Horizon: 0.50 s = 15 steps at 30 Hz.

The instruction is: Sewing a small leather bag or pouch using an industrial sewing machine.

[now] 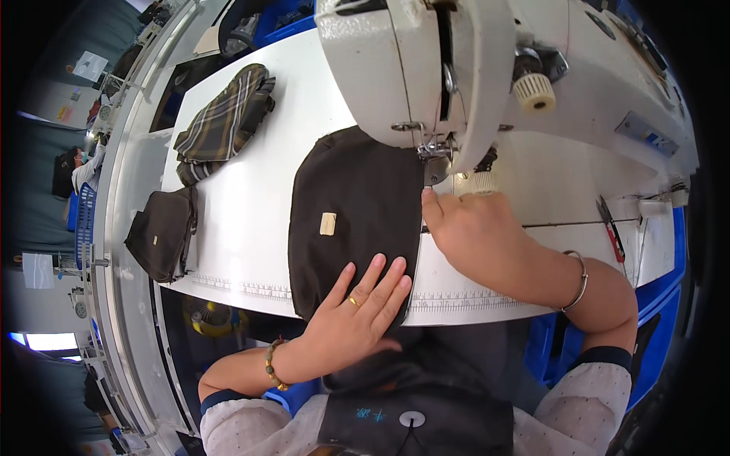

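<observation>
A dark brown fabric piece [357,205] with a small tan label lies on the white sewing table [251,228], its far right corner under the presser foot [435,150] of a white sewing machine [426,68]. My left hand [357,311] lies flat on the near part of the fabric, fingers spread, a ring on one finger. My right hand [468,228] rests at the fabric's right edge, just in front of the needle, its fingers curled and pressing the edge down.
A folded plaid fabric stack [226,118] sits at the table's far left. A finished dark brown pouch [162,232] lies near the left edge. A red-handled tool [610,228] lies on the right. A ruler strip runs along the table's near edge. Another person sits far left.
</observation>
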Each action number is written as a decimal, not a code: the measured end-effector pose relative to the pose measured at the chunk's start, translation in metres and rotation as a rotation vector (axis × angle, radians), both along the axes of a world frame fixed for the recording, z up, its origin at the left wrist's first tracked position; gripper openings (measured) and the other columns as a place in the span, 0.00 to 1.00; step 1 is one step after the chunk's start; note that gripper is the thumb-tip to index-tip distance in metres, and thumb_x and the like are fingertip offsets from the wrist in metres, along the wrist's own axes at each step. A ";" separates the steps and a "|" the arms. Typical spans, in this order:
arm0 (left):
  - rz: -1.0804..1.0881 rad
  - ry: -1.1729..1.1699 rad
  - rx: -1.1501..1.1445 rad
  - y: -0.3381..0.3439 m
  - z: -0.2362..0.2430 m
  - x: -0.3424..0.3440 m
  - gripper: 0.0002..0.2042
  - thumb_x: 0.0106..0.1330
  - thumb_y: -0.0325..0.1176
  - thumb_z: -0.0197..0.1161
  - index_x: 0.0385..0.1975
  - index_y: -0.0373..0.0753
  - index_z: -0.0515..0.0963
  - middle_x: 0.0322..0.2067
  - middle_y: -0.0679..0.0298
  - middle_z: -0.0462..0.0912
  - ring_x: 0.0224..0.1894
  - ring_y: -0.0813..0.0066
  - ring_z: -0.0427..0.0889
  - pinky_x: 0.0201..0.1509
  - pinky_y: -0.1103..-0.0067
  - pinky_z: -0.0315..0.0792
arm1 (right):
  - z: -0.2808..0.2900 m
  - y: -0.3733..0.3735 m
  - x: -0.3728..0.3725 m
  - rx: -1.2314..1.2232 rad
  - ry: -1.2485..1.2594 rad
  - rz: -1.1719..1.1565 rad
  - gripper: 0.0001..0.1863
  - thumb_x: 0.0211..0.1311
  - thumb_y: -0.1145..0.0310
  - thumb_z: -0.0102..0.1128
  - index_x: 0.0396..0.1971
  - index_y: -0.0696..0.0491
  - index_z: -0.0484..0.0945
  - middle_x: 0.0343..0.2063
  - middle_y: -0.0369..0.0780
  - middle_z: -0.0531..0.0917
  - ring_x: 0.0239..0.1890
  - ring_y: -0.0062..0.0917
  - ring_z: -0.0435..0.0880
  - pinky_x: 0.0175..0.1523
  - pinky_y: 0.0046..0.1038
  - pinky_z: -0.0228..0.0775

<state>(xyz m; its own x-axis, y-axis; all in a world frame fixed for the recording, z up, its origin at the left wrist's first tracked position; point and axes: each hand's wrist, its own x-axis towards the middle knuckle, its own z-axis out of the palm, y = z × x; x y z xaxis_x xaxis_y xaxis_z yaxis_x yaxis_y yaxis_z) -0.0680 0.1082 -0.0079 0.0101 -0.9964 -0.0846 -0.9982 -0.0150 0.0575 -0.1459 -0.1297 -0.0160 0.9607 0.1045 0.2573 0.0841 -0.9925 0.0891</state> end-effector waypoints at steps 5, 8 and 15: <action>-0.106 0.023 -0.441 0.016 -0.013 0.008 0.15 0.59 0.38 0.71 0.43 0.39 0.84 0.49 0.60 0.85 0.54 0.64 0.84 0.57 0.71 0.76 | 0.021 0.005 -0.008 0.038 -0.005 0.177 0.04 0.47 0.69 0.64 0.22 0.52 0.79 0.22 0.38 0.79 0.20 0.21 0.79 0.21 0.23 0.68; -0.115 0.080 -0.585 0.016 -0.014 0.007 0.07 0.56 0.32 0.73 0.32 0.39 0.85 0.38 0.65 0.89 0.43 0.69 0.89 0.44 0.75 0.83 | 0.024 0.021 -0.022 0.104 0.059 0.440 0.04 0.47 0.70 0.63 0.22 0.53 0.79 0.24 0.40 0.79 0.18 0.20 0.76 0.20 0.22 0.66; -0.056 0.429 -0.487 -0.003 0.007 0.015 0.10 0.57 0.29 0.72 0.37 0.33 0.84 0.38 0.61 0.88 0.43 0.63 0.89 0.44 0.73 0.84 | -0.006 0.043 -0.043 -0.036 -0.338 0.579 0.09 0.43 0.68 0.59 0.18 0.59 0.79 0.24 0.51 0.84 0.16 0.19 0.76 0.18 0.19 0.61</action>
<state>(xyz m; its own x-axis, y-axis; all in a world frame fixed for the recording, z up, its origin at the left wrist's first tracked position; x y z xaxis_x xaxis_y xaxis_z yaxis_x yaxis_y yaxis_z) -0.0529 0.1055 -0.0012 0.0233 -0.9198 0.3918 -0.8836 0.1644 0.4385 -0.1889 -0.0869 -0.0224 0.6143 0.5927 0.5209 0.5632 -0.7917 0.2366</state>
